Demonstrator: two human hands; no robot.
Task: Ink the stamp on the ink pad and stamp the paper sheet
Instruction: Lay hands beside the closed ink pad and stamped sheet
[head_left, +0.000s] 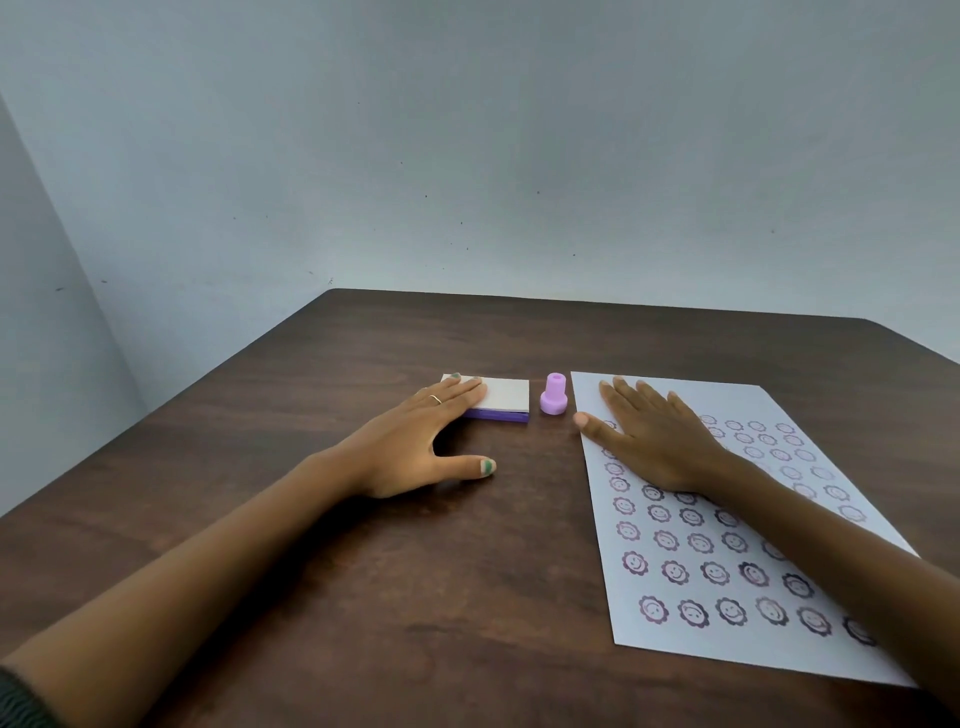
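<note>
A small pink stamp stands upright on the dark wooden table, between the ink pad and the paper. The ink pad is a flat purple box with a closed white lid. My left hand lies flat, fingers resting on the lid's left part, thumb spread on the table. The white paper sheet lies to the right, covered with several rows of purple smiley flower prints. My right hand lies flat and open on the sheet's upper left part, holding nothing.
A pale blue wall rises right behind the table's far edge. The table's left edge runs diagonally toward me.
</note>
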